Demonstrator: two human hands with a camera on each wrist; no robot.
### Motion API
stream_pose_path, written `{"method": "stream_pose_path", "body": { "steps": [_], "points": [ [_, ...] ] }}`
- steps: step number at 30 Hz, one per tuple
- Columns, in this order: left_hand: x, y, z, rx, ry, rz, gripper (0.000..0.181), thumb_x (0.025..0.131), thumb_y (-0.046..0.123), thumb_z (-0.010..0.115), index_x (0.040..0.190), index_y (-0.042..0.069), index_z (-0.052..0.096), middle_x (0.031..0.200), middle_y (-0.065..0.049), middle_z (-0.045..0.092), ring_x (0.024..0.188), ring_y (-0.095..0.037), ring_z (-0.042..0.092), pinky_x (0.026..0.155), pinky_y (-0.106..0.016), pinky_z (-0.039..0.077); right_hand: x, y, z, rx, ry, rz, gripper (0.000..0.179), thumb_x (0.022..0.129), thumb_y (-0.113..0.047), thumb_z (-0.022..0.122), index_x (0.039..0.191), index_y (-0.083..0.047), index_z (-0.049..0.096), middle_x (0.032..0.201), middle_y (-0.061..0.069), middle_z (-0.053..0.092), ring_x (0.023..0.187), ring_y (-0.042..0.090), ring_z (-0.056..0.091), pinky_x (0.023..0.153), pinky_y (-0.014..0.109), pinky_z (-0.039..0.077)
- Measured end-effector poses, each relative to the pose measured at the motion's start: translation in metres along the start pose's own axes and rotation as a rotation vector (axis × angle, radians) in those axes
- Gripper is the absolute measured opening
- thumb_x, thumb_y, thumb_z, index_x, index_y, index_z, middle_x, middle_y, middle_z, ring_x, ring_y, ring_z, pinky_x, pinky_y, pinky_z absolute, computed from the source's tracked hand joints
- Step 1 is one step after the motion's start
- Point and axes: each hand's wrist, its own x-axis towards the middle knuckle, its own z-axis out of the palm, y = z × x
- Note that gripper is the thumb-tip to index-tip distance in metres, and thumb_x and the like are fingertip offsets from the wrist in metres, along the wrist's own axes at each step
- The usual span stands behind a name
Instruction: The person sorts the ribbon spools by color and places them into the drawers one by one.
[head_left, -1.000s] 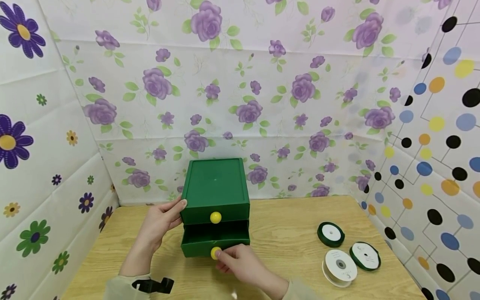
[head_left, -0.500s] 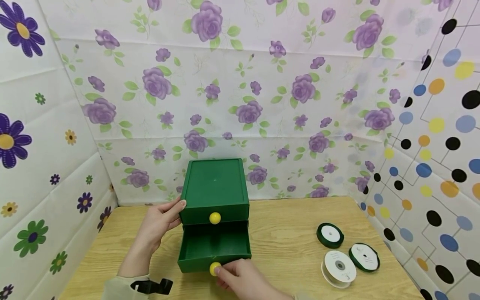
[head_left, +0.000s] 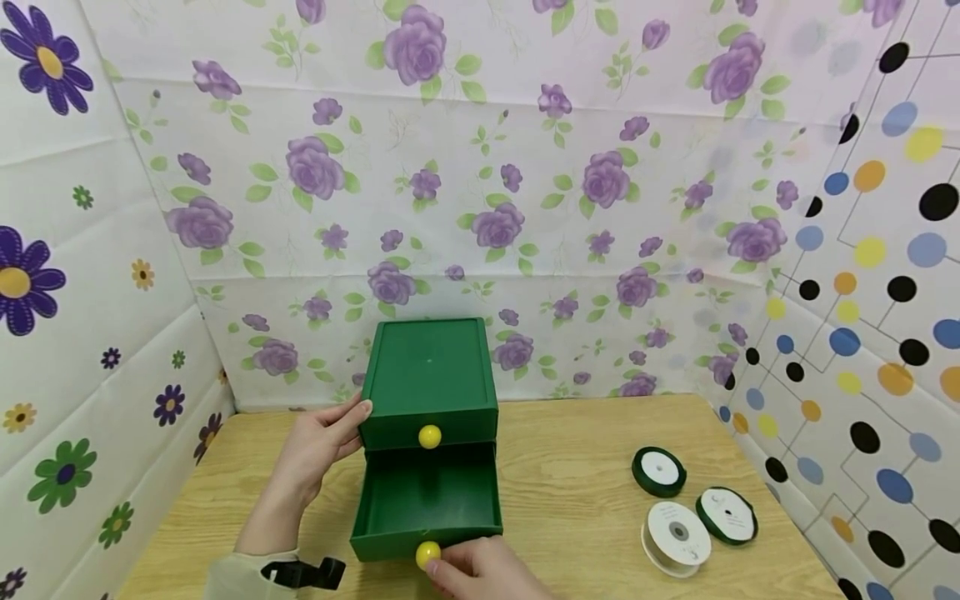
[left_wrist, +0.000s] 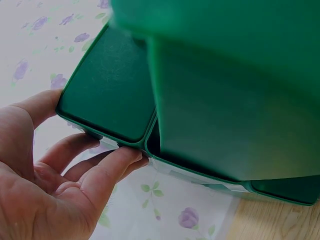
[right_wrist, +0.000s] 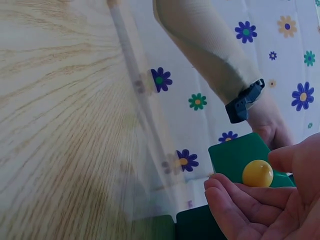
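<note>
A green two-drawer box [head_left: 431, 367] stands on the table near the back wall. Its upper drawer is closed, with a yellow knob [head_left: 430, 437] on the front. The lower drawer [head_left: 426, 500] is pulled well out, and its visible inside holds nothing. My left hand [head_left: 318, 446] grips the box's left side near the upper front corner, thumb on one face and fingers round another in the left wrist view. Between thumb and fingers, my right hand [head_left: 483, 571] pinches the lower drawer's yellow knob [head_left: 428, 555]. The knob [right_wrist: 257, 173] also shows in the right wrist view.
To the right lie two dark green ribbon spools [head_left: 659, 472] and a white-faced spool [head_left: 677, 537] close together on the wooden table [head_left: 570, 467]. Patterned cloth walls [head_left: 555, 250] enclose the back and both sides. A black strap [head_left: 303, 572] circles my left sleeve.
The lower drawer has slid out towards me, showing more of its inside. My right hand has moved nearer with its knob, while my left hand has stayed on the box.
</note>
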Motion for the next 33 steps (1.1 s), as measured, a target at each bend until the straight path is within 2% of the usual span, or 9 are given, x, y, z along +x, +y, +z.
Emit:
{"method": "stream_pose_path", "body": {
  "steps": [4,11,15,19,24,28,33],
  "points": [
    [0.000,-0.002,0.000,-0.006,-0.003,0.001,0.077,0.092,0.048,0.069,0.149,0.005,0.043,0.156,-0.014,0.036,0.129,-0.031,0.052,0.097,-0.037,0.052,-0.002,0.001,0.002,-0.008,0.003,-0.009,0.034,0.098,-0.047,0.061,0.087,-0.018,0.076,0.073,-0.002,0.066,0.065,0.013,0.056,0.056,0.026,0.045],
    [-0.001,-0.003,-0.001,-0.010,0.001,-0.002,0.076,0.093,0.048,0.069,0.149,0.004,0.043,0.156,-0.014,0.036,0.129,-0.032,0.052,0.097,-0.038,0.052,-0.002,0.007,0.003,-0.007,-0.022,-0.085,0.031,0.099,-0.044,0.061,0.085,-0.020,0.075,0.068,-0.006,0.061,0.060,0.008,0.054,0.052,0.020,0.042],
    [-0.001,-0.003,-0.002,-0.004,0.004,-0.007,0.077,0.092,0.049,0.069,0.149,0.004,0.043,0.156,-0.015,0.035,0.130,-0.032,0.051,0.097,-0.038,0.052,-0.002,0.013,0.001,-0.028,-0.066,-0.165,0.028,0.100,-0.039,0.060,0.092,-0.018,0.077,0.072,-0.010,0.064,0.063,0.003,0.056,0.056,0.019,0.047],
    [-0.001,-0.003,-0.002,-0.001,0.006,-0.008,0.077,0.092,0.049,0.069,0.149,0.005,0.043,0.156,-0.015,0.036,0.129,-0.032,0.052,0.097,-0.038,0.052,-0.006,0.021,-0.007,-0.074,-0.124,-0.222,0.026,0.102,-0.033,0.059,0.107,-0.014,0.076,0.082,-0.014,0.066,0.071,-0.001,0.059,0.063,0.019,0.052],
    [-0.001,-0.003,-0.002,-0.002,0.009,-0.008,0.077,0.092,0.050,0.069,0.149,0.005,0.044,0.156,-0.015,0.036,0.129,-0.032,0.052,0.097,-0.037,0.052,-0.015,0.029,-0.027,-0.156,-0.183,-0.249,0.032,0.103,-0.028,0.057,0.123,-0.006,0.071,0.099,-0.014,0.070,0.083,-0.002,0.063,0.069,0.018,0.055],
    [0.000,-0.002,-0.002,-0.002,0.008,-0.006,0.077,0.092,0.050,0.069,0.149,0.005,0.043,0.156,-0.014,0.036,0.129,-0.032,0.052,0.097,-0.038,0.052,-0.026,0.037,-0.053,-0.254,-0.257,-0.282,0.033,0.104,-0.026,0.056,0.125,-0.006,0.071,0.104,-0.013,0.071,0.087,-0.002,0.065,0.071,0.018,0.056],
    [0.000,-0.001,-0.002,0.001,-0.003,0.006,0.076,0.092,0.049,0.069,0.150,0.006,0.043,0.156,-0.014,0.036,0.129,-0.032,0.052,0.097,-0.037,0.051,-0.045,0.048,-0.091,-0.301,-0.265,-0.200,0.036,0.103,-0.033,0.057,0.130,-0.011,0.068,0.114,-0.008,0.070,0.094,0.001,0.066,0.075,0.022,0.057]
  ]
}}
